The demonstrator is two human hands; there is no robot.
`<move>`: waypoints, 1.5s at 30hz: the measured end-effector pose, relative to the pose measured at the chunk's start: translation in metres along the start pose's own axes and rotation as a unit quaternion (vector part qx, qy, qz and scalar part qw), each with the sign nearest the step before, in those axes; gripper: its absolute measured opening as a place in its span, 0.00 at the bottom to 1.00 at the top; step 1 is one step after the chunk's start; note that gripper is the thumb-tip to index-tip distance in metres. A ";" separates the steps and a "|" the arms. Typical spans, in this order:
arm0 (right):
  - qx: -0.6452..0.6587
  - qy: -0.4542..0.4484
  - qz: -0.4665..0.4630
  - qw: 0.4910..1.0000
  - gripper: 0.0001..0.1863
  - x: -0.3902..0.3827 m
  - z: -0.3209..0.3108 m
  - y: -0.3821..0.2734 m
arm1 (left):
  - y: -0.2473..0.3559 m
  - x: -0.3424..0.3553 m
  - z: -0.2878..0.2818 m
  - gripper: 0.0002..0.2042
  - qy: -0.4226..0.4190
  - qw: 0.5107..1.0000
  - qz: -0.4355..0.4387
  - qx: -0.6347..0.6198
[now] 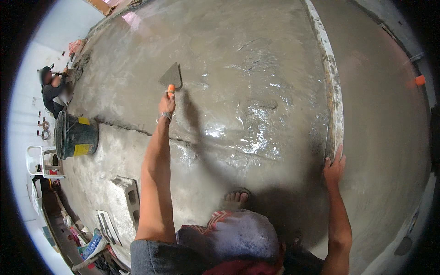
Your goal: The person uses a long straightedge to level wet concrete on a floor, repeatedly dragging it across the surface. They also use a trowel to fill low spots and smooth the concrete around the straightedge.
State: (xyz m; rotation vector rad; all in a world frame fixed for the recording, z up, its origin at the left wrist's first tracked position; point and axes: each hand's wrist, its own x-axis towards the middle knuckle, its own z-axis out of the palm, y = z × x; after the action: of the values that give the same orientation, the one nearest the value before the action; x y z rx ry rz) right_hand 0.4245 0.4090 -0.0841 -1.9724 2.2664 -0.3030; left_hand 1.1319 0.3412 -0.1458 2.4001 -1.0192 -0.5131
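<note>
My left hand (167, 105) is closed round the orange handle of a pointed trowel (171, 76), held out over wet grey cement (220, 50). The trowel's blade is smeared with cement and points away from me. On the right, my right hand (334, 168) grips the near end of a long, cement-stained straightedge board (331, 68), thumb on one side and fingers on the other. This board runs away from me across the floor. Shiny water and loose slurry lie on the cement between my hands.
A black bucket (77, 134) stands at the left, near a white plastic chair (42, 161). A hollow concrete block (124, 201) and a flat float (108, 228) lie nearer me. Another person (54, 94) crouches by the far left wall. A rough seam (123, 125) crosses the floor.
</note>
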 end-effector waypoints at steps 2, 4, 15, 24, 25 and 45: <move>0.019 -0.037 0.015 0.999 0.44 -0.001 0.005 -0.014 | -0.027 0.023 -0.019 0.21 0.033 0.999 -0.031 -0.017; 0.001 -0.052 0.043 0.998 0.43 0.001 -0.007 -0.009 | -0.002 0.019 -0.009 0.20 -0.006 0.991 -0.101 -0.087; -0.038 -0.026 0.030 0.998 0.43 -0.003 -0.003 -0.009 | 0.017 -0.002 -0.011 0.23 -0.090 0.970 -0.067 -0.216; -0.038 -0.090 0.063 0.993 0.43 -0.001 -0.017 -0.024 | 0.064 -0.045 0.028 0.21 -0.167 0.905 -0.060 -0.386; -0.036 -0.093 0.067 0.993 0.44 0.000 -0.017 -0.024 | 0.070 -0.052 0.029 0.20 -0.165 0.908 -0.061 -0.381; -0.033 -0.035 0.041 0.998 0.43 -0.002 -0.012 -0.012 | 0.243 -0.304 0.091 0.24 -0.361 0.868 0.267 -0.210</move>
State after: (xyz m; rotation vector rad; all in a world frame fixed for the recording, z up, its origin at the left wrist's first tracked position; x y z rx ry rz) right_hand 0.4337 0.4103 -0.0693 -1.8827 2.3349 -0.1503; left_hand 0.7505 0.3942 -0.0383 1.4383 -1.6000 -1.3052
